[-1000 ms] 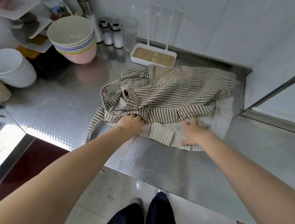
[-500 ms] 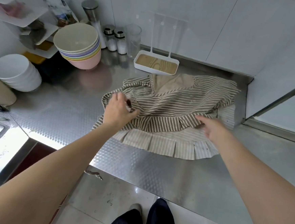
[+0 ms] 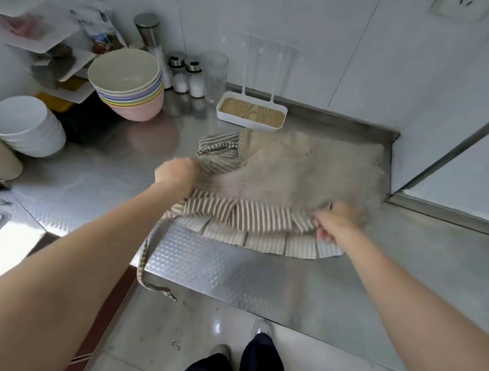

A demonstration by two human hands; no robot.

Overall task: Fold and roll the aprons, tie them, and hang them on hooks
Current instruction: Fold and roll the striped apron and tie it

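Stainless steel tabletop [image 3: 274,278] with a textured pattern, white tiled wall behind it, kitchen corner basically. One striped beige apron [image 3: 252,218] is spread out on it toward the back right, its upper part motion-blurred. Left hand [image 3: 177,172] is curled into a fist, gripping the apron's left edge. Right hand [image 3: 337,222] has its fingers bent and pinches the fabric on the right side, near the pleated hem. One apron strap [image 3: 147,253] dangles off the front edge of the tabletop.

Counting the other stuff: one stack of pastel bowls [image 3: 128,88], one stack of white bowls [image 3: 25,125] left of it, two small shakers [image 3: 186,75] by the wall, one tall steel grinder [image 3: 150,41], one clear glass [image 3: 215,74], and one white tray [image 3: 252,112] with a wood-look bottom just behind the apron.
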